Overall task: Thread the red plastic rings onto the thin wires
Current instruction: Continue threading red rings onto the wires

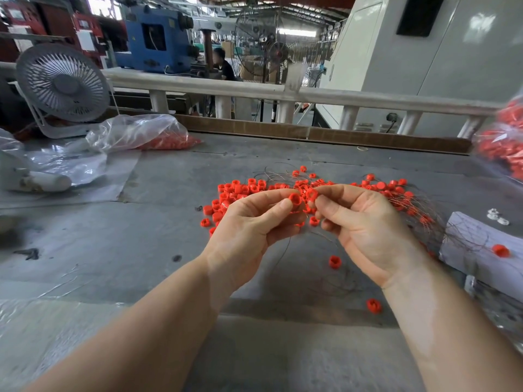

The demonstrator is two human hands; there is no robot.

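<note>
My left hand (pixel 249 230) pinches a red plastic ring (pixel 295 200) between thumb and forefinger above the grey table (pixel 158 250). My right hand (pixel 365 224) sits close beside it, fingertips pinched next to another red ring (pixel 311 194); a thin wire (pixel 283 254) trails down below the hands, and whether the right fingers hold it I cannot tell for sure. Behind the hands lies a pile of loose red rings (pixel 240 190) mixed with thin wires (pixel 410 205). Single rings lie nearer to me (pixel 334 262) (pixel 373 305).
A grey desk fan (pixel 62 83) and a clear bag of red rings (pixel 158 137) stand at the back left. Another bag of rings (pixel 506 142) is at the right edge. A white paper bundle (pixel 481 250) carries one ring. A white railing (pixel 254 91) borders the table's far side.
</note>
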